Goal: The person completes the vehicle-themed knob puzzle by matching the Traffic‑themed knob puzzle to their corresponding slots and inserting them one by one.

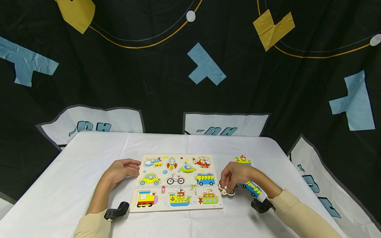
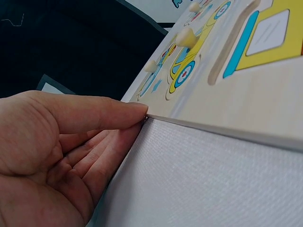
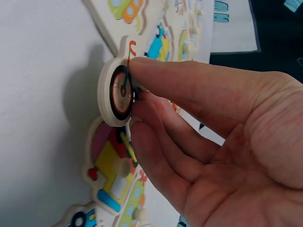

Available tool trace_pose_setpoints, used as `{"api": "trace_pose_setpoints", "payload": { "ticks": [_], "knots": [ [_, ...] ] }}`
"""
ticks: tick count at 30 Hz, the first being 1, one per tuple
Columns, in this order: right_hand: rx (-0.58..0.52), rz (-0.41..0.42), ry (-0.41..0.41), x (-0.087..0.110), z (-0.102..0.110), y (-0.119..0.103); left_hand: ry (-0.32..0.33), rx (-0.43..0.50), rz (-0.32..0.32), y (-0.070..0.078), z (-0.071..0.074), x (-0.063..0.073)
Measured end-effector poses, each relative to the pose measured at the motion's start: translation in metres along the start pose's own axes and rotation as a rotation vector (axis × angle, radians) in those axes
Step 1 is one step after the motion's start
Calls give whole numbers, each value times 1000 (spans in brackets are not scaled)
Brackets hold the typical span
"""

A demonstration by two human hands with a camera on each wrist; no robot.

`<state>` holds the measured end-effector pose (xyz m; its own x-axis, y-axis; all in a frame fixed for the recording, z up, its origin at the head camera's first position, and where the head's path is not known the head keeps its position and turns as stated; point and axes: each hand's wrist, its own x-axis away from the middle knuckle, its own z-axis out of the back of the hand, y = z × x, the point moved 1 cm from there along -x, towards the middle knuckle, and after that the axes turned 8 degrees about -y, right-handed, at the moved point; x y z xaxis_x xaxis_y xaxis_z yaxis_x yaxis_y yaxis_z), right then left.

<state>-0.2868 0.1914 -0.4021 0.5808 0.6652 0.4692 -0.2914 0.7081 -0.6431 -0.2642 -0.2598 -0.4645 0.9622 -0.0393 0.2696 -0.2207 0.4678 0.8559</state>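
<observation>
My left hand (image 1: 120, 170) lies at the left edge of the wooden puzzle board (image 1: 134, 200), fingers nearly straight. In the left wrist view its thumb tip touches the board's edge. Just right of the board, my right hand (image 1: 235, 173) pinches a bicycle puzzle piece (image 3: 106, 94) between thumb and fingers. The piece is tilted on its side above the white cloth. On the board, the car (image 2: 182, 61) has a wooden knob. The train recess (image 2: 215, 71) holds no piece and shows a printed picture, as does the bicycle spot (image 1: 175, 179).
Loose pieces lie to the right of the board: a ship (image 1: 243, 161), a bus (image 1: 252, 189), a train (image 3: 109, 175) and a green dotted piece (image 3: 130, 208). White cloth (image 1: 166, 143) covers the table. A dark curtain (image 1: 166, 92) hangs behind it.
</observation>
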Motion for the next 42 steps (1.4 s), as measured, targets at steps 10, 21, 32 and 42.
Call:
{"api": "trace_pose_setpoints", "payload": {
  "ticks": [10,21,32,42],
  "knots": [
    [37,-16,26,-16,9,-16,-4,5,-17,0,-2,0],
    [31,19,105,-44,11,-41,-5,1,-11,0,-2,0],
    [32,19,148,-69,4,-60,-3,-3,-13,2,0,0],
    [57,31,198,-84,-8,-72,-2,-21,-6,0,0,-1]
  ]
}}
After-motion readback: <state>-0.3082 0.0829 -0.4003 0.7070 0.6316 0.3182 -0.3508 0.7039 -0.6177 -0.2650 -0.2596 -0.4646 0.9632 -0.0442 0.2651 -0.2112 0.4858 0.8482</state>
